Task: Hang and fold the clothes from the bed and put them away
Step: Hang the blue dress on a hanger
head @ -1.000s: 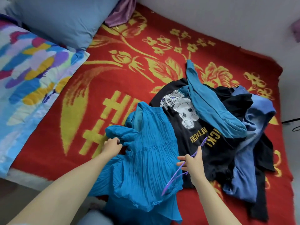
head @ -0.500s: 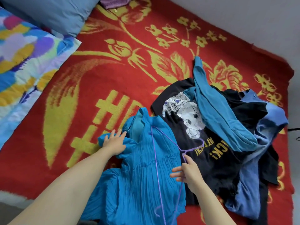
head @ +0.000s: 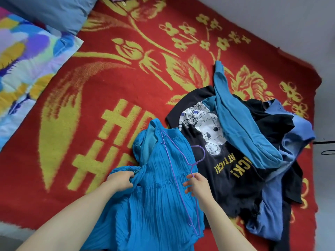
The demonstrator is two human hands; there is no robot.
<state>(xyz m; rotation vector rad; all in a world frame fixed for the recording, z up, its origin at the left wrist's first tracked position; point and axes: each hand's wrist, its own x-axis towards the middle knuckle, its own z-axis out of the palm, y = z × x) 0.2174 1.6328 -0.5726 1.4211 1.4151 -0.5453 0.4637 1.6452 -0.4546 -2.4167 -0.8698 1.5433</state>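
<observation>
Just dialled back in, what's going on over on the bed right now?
A person is getting a blue dress onto a purple hanger on the red blanket. The left-hand grip bunches the dress fabric near the waist. The right-hand grip holds the hanger by its neck; it lies on top of the dress, not inside it yet. A black T-shirt, a teal top and a blue garment wait in a heap alongside.

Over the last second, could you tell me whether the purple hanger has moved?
Yes. The hanger has swung up onto the dress: its tip now reaches level with the robot print on the black shirt, where before it lay wholly below the print.
</observation>
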